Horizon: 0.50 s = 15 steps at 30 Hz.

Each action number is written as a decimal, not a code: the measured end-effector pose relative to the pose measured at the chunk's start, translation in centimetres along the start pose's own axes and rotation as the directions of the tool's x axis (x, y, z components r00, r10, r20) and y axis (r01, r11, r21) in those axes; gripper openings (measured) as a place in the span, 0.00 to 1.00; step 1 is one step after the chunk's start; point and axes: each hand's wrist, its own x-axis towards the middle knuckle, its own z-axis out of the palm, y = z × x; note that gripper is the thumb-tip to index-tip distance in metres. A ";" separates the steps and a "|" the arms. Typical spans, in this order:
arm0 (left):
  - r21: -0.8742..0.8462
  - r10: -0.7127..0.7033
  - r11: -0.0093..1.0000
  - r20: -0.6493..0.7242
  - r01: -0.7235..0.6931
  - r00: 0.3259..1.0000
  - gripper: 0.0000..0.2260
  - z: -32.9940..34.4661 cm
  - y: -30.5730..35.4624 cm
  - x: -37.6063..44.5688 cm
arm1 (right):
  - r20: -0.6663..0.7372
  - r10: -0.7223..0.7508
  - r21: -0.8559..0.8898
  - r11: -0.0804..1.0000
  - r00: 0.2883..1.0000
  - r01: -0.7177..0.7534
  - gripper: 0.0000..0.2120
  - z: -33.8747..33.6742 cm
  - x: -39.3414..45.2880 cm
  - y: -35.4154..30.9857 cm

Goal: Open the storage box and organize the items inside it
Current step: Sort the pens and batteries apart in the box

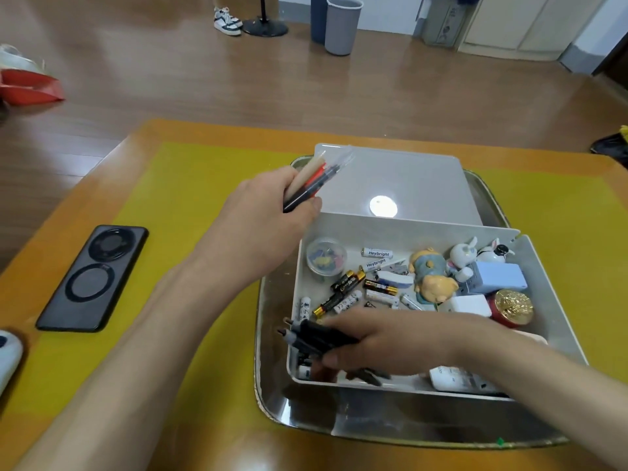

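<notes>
Right hand (384,338) clenches a bunch of black markers (312,336) low in the open storage box (530,253), tips aimed left, while left hand (268,212), up-left of it, grips upright pens (316,178); loose batteries (343,290) lie just beyond, nearer the right.

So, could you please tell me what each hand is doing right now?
Left hand: holding a bundle of pens.
Right hand: gripping black markers.
</notes>
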 end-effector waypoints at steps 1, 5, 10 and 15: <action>0.004 -0.005 1.000 -0.013 0.005 1.000 0.14 -0.2 -0.1 0.1 | -0.002 0.026 -0.022 0.999 1.000 -0.026 0.06 0.4 0.6 0.0; 0.008 0.001 1.000 -0.021 0.000 1.000 0.15 -0.5 -0.3 0.1 | -0.099 0.024 -0.081 0.996 0.995 -0.032 0.04 1.0 1.9 0.3; 0.014 0.038 0.999 0.020 -0.039 0.999 0.14 -0.1 0.0 0.0 | -0.288 -0.006 0.024 1.000 0.958 0.013 0.06 -0.6 1.1 1.7; 0.005 0.074 0.997 0.125 -0.075 0.989 0.12 0.4 0.4 -0.3 | -0.353 0.001 0.313 0.942 0.936 0.117 0.07 -2.5 -0.9 2.6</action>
